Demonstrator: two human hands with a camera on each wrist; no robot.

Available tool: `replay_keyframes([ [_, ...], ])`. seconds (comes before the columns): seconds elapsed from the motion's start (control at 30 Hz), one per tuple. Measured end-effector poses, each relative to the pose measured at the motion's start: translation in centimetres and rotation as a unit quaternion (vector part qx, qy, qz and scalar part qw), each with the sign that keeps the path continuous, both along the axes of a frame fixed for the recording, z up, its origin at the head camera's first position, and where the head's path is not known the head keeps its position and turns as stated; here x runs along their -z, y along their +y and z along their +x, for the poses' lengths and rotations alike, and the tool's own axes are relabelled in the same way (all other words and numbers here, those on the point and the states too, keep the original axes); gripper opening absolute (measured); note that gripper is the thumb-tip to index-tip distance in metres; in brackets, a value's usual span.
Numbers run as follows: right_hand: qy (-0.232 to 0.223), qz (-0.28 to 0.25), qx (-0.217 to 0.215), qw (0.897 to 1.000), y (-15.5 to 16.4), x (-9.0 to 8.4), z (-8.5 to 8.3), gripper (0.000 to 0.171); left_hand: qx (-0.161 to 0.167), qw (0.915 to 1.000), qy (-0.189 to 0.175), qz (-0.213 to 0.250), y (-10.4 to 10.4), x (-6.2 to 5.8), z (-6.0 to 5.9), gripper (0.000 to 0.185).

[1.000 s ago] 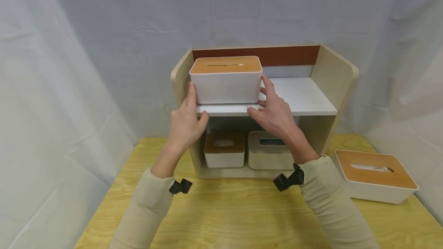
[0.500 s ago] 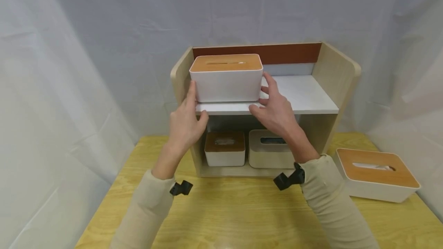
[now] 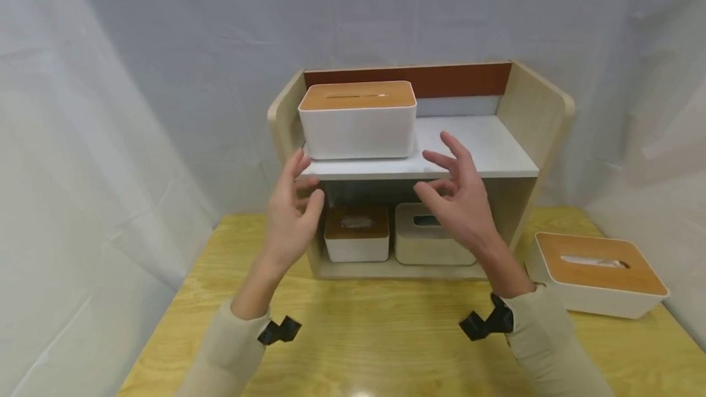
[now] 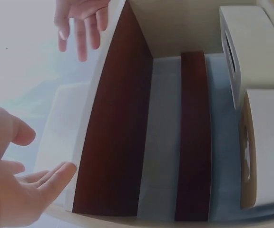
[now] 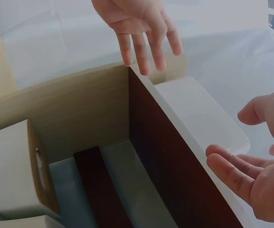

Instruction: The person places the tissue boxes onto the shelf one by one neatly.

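A white tissue box with a wooden lid [image 3: 357, 132] sits on the left half of the upper shelf [image 3: 474, 146]. My left hand [image 3: 289, 213] hovers just in front of the shelf's left end, apart from the box, its fingers loosely bent. To the right of the box, my right hand [image 3: 460, 201] is held in the air with fingers spread and nothing in them. Both wrist views show the two hands holding nothing, with the upper tissue box [image 5: 201, 114] pale behind the shelf edge.
In the lower compartment stand a small wood-lidded tissue box [image 3: 357, 247] and a beige tissue box [image 3: 427, 250]. Another wood-lidded tissue box [image 3: 601, 293] lies on the yellow wooden table [image 3: 375, 336] at right. White sheeting [image 3: 193, 48] hangs behind and at the sides.
Both hands have let go of the upper tissue box and drawn back from its sides, the right one moving rightward. The box stays on the upper shelf.
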State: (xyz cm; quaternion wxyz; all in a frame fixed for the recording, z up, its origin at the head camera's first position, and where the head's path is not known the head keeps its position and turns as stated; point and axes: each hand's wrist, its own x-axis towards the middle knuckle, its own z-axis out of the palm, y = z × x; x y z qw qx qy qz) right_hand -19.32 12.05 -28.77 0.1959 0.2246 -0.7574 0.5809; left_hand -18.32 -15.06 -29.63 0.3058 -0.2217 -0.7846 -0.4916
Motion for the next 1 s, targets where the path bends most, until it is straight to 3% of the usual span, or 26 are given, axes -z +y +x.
replay_keyframes([
  [0.2, -0.008, -0.01, -0.03, 0.999, 1.2, 2.0, 2.0, 0.077, 0.024, 0.9991, -0.034, -0.01, 0.2, 1.1, 1.8, 0.066],
  [0.37, -0.019, -0.023, -0.041, 0.999, 1.9, 3.7, 3.3, 0.075, 0.022, 0.9987, -0.041, -0.018, 0.5, 2.6, 3.0, 0.066],
  [0.63, -0.046, -0.045, -0.033, 0.997, 3.2, 6.9, 4.3, 0.073, 0.033, 0.9964, -0.079, 0.0, 1.1, 4.8, 3.8, 0.066],
  [0.8, -0.07, -0.056, -0.024, 0.996, 4.3, 8.0, 5.0, 0.071, 0.028, 0.9935, -0.108, 0.024, 1.6, 6.0, 4.4, 0.065],
  [1.0, -0.084, -0.072, -0.022, 0.994, 4.9, 9.1, 6.0, 0.068, 0.046, 0.987, -0.154, 0.014, 2.9, 7.4, 5.0, 0.064],
])
